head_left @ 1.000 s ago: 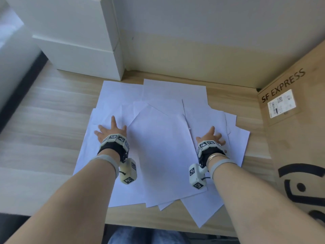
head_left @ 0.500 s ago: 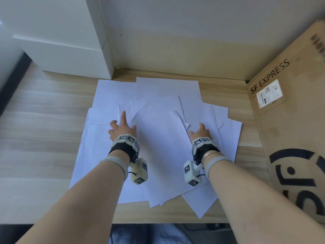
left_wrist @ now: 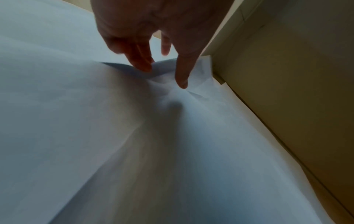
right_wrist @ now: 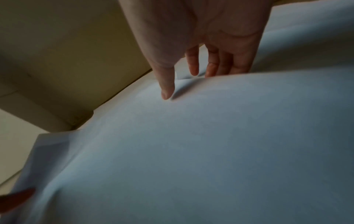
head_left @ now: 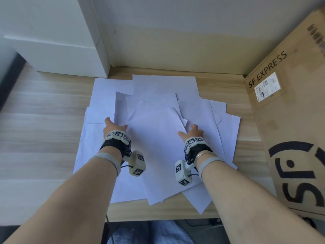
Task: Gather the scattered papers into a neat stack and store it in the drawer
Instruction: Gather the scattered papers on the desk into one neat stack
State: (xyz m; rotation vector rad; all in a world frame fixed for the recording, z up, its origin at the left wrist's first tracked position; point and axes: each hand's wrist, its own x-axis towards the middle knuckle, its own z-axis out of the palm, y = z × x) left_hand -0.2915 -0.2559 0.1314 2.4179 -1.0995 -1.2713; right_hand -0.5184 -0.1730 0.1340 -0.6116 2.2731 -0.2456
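Both hands, left (head_left: 115,126) and right (head_left: 192,132), press spread fingers on papers (head_left: 158,138) mid-desk; bunching sheets may crease.

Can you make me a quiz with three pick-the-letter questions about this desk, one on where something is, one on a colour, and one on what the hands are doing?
1. Where is the cardboard box?
A. on the person's right
B. on the person's left
C. on top of the papers

2. What colour are the papers?
A. yellow
B. white
C. green

3. What are the left hand and right hand doing?
A. lifting the box
B. hanging off the desk
C. touching the papers with straight fingers

Answers: 1 A, the box marked SF EXPRESS stands at the desk's right edge. 2 B, every sheet is plain white on the wooden desk. 3 C, both wrist views show fingertips on the sheets and nothing gripped.
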